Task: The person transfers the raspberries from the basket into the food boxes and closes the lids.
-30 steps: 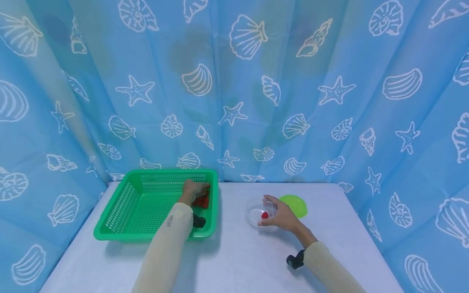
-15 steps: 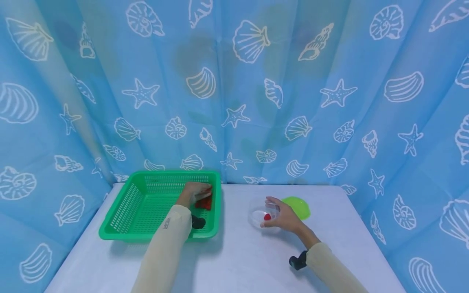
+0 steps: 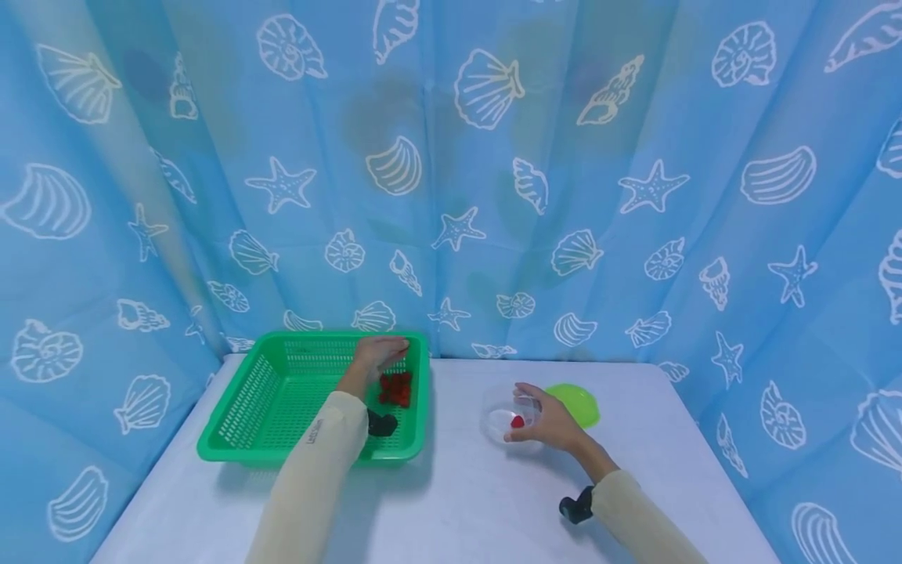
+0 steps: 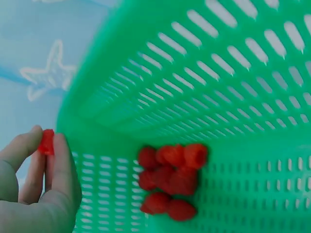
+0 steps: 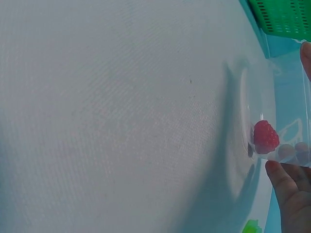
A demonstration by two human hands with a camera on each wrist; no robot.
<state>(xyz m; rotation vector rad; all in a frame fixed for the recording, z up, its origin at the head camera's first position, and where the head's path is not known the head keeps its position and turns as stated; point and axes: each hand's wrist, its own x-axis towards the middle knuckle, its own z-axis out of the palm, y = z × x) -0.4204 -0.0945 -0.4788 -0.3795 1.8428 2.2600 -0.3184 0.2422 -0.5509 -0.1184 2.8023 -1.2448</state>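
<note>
Between thumb and fingertips my left hand [image 3: 371, 359] pinches one red raspberry [image 4: 46, 142], up by the far right corner of the green basket [image 3: 232, 453]. Below that hand, a small pile of raspberries [image 4: 170, 180] lies in the basket's corner. My right hand [image 3: 553, 423] grips a round clear plastic container [image 3: 496, 429] by its side, thumb and fingers spread around the wall. Inside it a single raspberry [image 5: 265, 137] rests at the bottom, visible through the wall in the right wrist view.
A bright green lid [image 3: 579, 406] lies flat on the white-covered table [image 3: 479, 501], just beyond my right hand. Blue curtains [image 3: 451, 157] with white shell prints close in the back and both sides. Black wrist cameras [image 3: 578, 505] sit on both wrists.
My left hand has risen from the raspberry pile toward the basket's far rim, uncovering the pile. The right hand keeps its grip on the container. The head view has shifted slightly.
</note>
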